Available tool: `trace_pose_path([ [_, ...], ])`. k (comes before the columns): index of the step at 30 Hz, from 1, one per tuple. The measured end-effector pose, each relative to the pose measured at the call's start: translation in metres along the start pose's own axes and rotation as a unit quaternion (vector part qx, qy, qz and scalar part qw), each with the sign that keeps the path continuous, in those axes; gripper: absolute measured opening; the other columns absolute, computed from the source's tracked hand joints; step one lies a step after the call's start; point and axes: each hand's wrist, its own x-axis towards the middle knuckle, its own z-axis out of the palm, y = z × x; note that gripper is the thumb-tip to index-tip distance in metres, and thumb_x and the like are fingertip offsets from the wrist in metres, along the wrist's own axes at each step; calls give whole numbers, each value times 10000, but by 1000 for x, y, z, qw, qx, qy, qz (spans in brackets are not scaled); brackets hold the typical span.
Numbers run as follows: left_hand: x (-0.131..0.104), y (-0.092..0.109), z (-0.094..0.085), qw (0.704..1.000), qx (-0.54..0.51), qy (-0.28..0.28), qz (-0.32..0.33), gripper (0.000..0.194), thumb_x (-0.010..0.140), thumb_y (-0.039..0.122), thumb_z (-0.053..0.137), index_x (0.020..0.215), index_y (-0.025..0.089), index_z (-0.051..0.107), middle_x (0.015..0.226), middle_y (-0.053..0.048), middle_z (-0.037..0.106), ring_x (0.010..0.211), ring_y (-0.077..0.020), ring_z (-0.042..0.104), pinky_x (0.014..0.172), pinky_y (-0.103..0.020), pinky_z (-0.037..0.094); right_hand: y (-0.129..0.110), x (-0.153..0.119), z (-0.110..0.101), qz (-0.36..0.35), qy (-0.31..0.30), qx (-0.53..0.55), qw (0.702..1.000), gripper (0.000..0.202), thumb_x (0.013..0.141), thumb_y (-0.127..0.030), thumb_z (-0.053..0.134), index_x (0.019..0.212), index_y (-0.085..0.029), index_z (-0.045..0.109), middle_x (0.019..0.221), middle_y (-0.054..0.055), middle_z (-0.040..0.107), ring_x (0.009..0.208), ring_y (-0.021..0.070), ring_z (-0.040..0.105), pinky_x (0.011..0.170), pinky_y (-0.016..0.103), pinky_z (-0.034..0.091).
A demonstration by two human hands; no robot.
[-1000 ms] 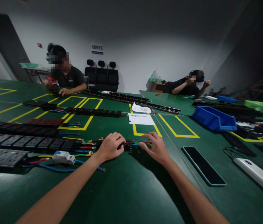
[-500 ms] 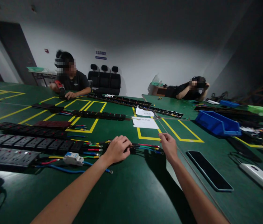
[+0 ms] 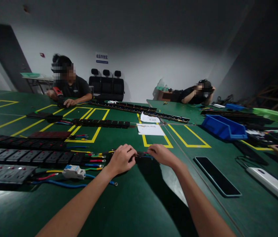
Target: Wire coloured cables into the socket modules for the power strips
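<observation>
My left hand (image 3: 122, 158) is closed over a bundle of thin coloured wires (image 3: 141, 154) low over the green table; its fingers hide part of the bundle. To its right, my right hand (image 3: 162, 154) has its fingers curled around the same wires, covering their terminal ends. Left of my left hand lie black socket strips (image 3: 37, 156), their coloured leads ending in ring terminals (image 3: 101, 161). In front of them a grey socket strip (image 3: 8, 173) is wired to a white circuit breaker (image 3: 74, 171).
A phone (image 3: 217, 176) and a white device (image 3: 272, 186) lie to the right, before a blue bin (image 3: 224, 127). Paper sheets (image 3: 151, 129) rest ahead of my hands. One co-worker (image 3: 71, 82) holds a red tool across the table; another person (image 3: 198, 92) sits farther right.
My right hand has moved left along the wires toward my left hand, and the wire ends seen before are now covered. My left hand stays on the bundle. The view has shifted slightly.
</observation>
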Motion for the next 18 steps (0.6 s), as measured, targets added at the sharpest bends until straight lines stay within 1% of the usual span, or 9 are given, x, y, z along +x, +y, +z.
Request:
trace_pose_path([
  [4, 2, 0, 0, 1000, -10, -11, -19, 163, 852, 168, 555, 989, 203, 637, 981, -48, 636, 943, -216, 560, 822, -358, 449, -2, 0, 7, 19, -4, -41, 999, 274, 985, -208, 458, 836, -167, 684, 857, 77, 699, 822, 188, 612, 696, 262, 365],
  [5, 2, 1, 0, 1000, -9, -13, -23, 203, 846, 172, 560, 1030, 201, 639, 989, -49, 636, 950, -217, 560, 832, -359, 449, -3, 0, 8, 23, -1, -56, 998, 265, 991, -204, 458, 855, -160, 682, 875, 83, 696, 848, 192, 608, 712, 264, 365],
  [7, 4, 1, 0, 999, 0, -16, -30, 344, 836, 181, 570, 1175, 201, 623, 1010, -54, 631, 963, -222, 555, 849, -366, 450, -5, -2, 9, 25, 11, -90, 996, 250, 998, -201, 461, 889, -157, 681, 909, 94, 692, 890, 202, 600, 736, 272, 362],
  [9, 5, 2, 0, 999, 15, -24, -30, 441, 842, 196, 566, 1281, 220, 599, 1013, -56, 614, 963, -227, 550, 843, -371, 448, -7, -4, 8, 23, 15, -116, 993, 251, 1007, -209, 457, 911, -163, 684, 928, 100, 688, 902, 209, 596, 746, 280, 361],
  [13, 6, 3, -3, 998, 37, -47, -19, 401, 873, 222, 540, 1257, 263, 644, 988, -56, 587, 948, -227, 544, 810, -365, 433, -9, -8, 2, 14, -8, -116, 993, 251, 1011, -211, 454, 989, -186, 703, 964, 91, 691, 920, 208, 611, 770, 283, 371],
  [16, 8, 5, -8, 998, 39, -55, -13, 404, 862, 215, 544, 1249, 263, 648, 1022, -62, 599, 973, -229, 550, 838, -371, 424, -9, -10, -2, 6, -20, -92, 996, 241, 980, -177, 496, 1072, -207, 717, 1017, 83, 702, 984, 212, 619, 807, 282, 383],
  [18, 11, 7, -12, 997, 39, -59, -9, 414, 847, 226, 561, 1253, 249, 640, 1085, -69, 613, 1012, -237, 553, 879, -385, 421, -10, -11, -3, 5, -19, -80, 997, 235, 964, -173, 518, 1048, -208, 735, 1004, 81, 708, 981, 212, 624, 811, 281, 391],
])
